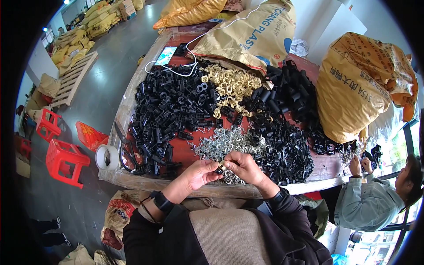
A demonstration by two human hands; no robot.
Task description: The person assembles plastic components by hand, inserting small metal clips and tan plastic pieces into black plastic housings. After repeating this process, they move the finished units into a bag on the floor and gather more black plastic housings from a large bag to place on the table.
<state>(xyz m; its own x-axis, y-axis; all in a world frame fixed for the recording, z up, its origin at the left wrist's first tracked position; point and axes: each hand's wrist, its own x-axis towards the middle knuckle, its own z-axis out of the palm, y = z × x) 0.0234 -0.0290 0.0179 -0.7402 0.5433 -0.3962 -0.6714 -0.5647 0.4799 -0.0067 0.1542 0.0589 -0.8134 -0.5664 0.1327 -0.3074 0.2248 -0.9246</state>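
My left hand (201, 174) and my right hand (246, 168) meet over the near edge of the table. Both are closed, pinching one small gold-and-black plastic part (220, 167) between thumbs and fingertips; the fingers cover much of it. Just beyond them spreads a heap of small silver metal clips (225, 143). Farther off lies a pile of gold-coloured, curved plastic pieces (232, 86). Black plastic fittings (165, 104) are heaped on the left, and smaller black pieces (287, 152) lie to the right of the clips.
Black cylindrical pieces (282, 90) lie at the back right near a large woven sack (251, 33). Another full sack (353, 88) stands on the right, where a co-worker (371, 198) handles small parts. A lit phone (165, 56) with a white cable, scissors (123, 137), a tape roll (107, 157) and red stools (66, 161) are on the left.
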